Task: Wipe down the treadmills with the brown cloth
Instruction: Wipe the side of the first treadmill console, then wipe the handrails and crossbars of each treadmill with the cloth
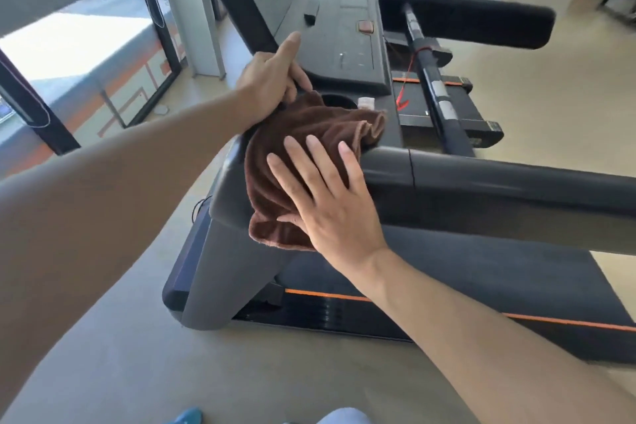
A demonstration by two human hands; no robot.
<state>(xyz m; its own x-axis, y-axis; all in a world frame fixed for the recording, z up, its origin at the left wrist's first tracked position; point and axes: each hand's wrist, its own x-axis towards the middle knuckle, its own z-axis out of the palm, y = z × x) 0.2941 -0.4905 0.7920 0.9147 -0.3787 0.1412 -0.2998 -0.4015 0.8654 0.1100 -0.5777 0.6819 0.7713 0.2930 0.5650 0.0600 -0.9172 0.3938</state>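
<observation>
You have only one view, from the camera on your head. It looks forward and steeply down, over both your forearms, to the corner of the nearest treadmill (220, 189), which is close, within reach of your arms. The lens is wide, so the straight handrail (516, 182) appears bent and the picture edges are stretched. Further treadmills (464, 17) stand behind, toward the top of the picture. The window (86, 55) is at your left, and the floor (172, 372) fills the bottom.

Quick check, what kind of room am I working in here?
Most likely a gym: a treadmill under the brown cloth, more padded handrails lined up behind, and big floor-level windows.
</observation>
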